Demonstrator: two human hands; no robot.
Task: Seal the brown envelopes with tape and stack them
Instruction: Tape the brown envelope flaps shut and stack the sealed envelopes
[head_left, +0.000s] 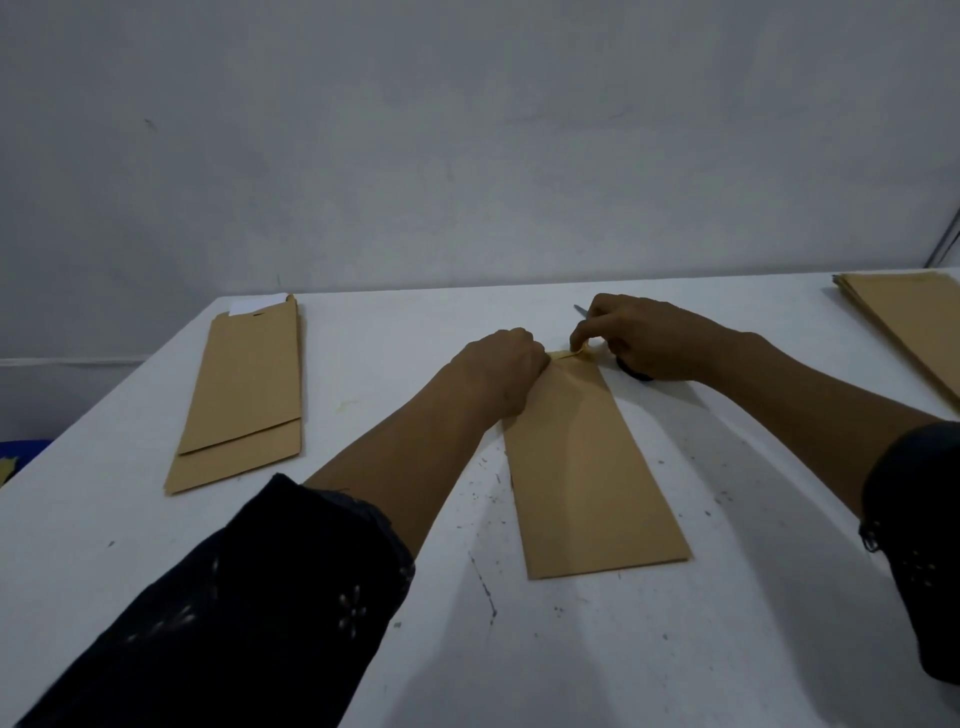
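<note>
— While both hands work at its far end, where does the envelope (592, 467) lie?

— Flat on the white table (727, 623), lengthwise away from the person, near the middle. Its far end, the mouth end, sits between the two hands.

— What is the left hand (501, 369) doing?

— It rests knuckles up on the far left corner of the envelope, fingers curled under and pressing down there. Whether it pinches anything beneath, I cannot tell.

— And the right hand (644, 338)?

— Its thumb and forefinger are pressed together on a thin yellowish strip of tape (571, 354) that runs across the envelope's far edge to the left hand. A dark round thing (636, 373) peeks out under that palm, mostly hidden, and a small bluish tip (581, 310) shows just beyond the fingers; too little of it shows to say what it is.

— Is anything inside the envelope?

— Its mouth is covered by the hands, so I cannot tell.

— Other envelopes?

— At the left lies a pile (244, 395) of at least two, the upper one shifted farther back than the lower. White paper (258, 304) sticks out of the far end of that pile. At the right edge of the table, well apart, lies a stack (914, 322), partly out of view.
</note>
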